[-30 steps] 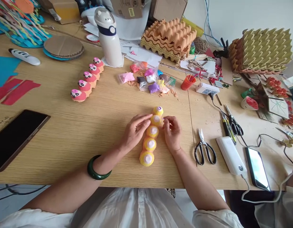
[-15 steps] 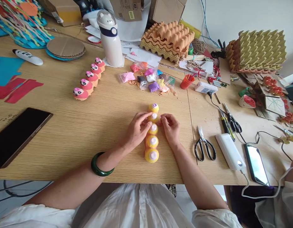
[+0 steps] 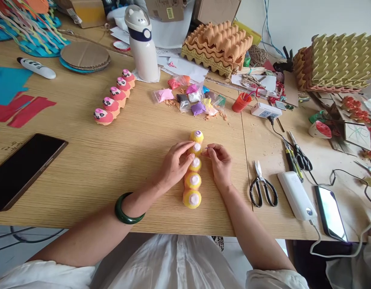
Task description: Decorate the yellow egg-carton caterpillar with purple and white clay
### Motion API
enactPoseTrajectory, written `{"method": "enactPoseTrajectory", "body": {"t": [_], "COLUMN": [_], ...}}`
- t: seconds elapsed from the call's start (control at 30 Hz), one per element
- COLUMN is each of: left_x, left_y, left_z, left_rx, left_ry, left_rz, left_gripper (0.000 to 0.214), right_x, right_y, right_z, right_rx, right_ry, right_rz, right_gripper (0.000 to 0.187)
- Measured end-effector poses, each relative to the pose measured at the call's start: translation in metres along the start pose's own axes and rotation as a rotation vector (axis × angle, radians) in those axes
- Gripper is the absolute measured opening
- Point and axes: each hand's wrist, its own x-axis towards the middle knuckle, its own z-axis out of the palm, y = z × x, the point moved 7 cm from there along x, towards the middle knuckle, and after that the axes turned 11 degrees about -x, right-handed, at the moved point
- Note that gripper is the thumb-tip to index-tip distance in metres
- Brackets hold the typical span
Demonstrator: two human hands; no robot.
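A strip of egg-carton cups, covered in yellow clay with a pale pink-white disc on each bump, lies lengthwise in front of me. The farthest bump also carries a small purple ring. My left hand steadies the strip, its thumb and fingertips pressed around the second bump from the far end. Just right of that bump, my right hand pinches a tiny purple bit of clay between thumb and forefinger, apart from the strip. Farther left stands a finished-looking red strip of egg-carton cups with pink-and-white faces.
Bags of coloured clay lie beyond the strip, near a red cup. Black-handled scissors, a white power bank and a lit phone lie right. A dark phone is left; egg trays stand behind.
My right hand has shifted slightly right, away from the strip, and the purple bit shows more clearly. My left hand keeps its hold. The view has moved slightly.
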Motion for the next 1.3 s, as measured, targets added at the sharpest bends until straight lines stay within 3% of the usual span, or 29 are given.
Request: {"method": "enactPoseTrajectory", "body": {"t": [0.17,0.37,0.77,1.0,1.13,1.3], "left_x": [0.000,-0.006,-0.017,-0.017,-0.013,-0.005], "left_y": [0.003,0.003,0.013,0.013,0.031,0.049], "left_z": [-0.002,-0.002,0.005,0.001,-0.003,-0.006], "left_rx": [-0.009,0.002,0.052,0.089,0.130,0.116], "left_ry": [0.010,0.041,0.051,0.078,0.076,0.021], "left_rz": [0.000,-0.028,-0.056,-0.099,-0.006,0.111], "left_gripper": [0.031,0.038,0.037,0.043,0.036,0.031], "right_x": [-0.004,-0.003,-0.007,-0.004,-0.007,-0.018], "right_y": [-0.002,-0.011,-0.006,-0.011,-0.022,-0.034], "right_z": [0.002,-0.005,-0.001,-0.004,-0.004,0.009], "right_rx": [-0.028,-0.020,-0.031,-0.059,-0.061,-0.013], "right_ry": [-0.015,0.030,0.013,0.022,0.006,-0.167], "right_rz": [-0.031,-0.092,-0.014,-0.024,-0.069,-0.054], "right_gripper": [0.030,0.027,0.039,0.036,0.036,0.038]}}
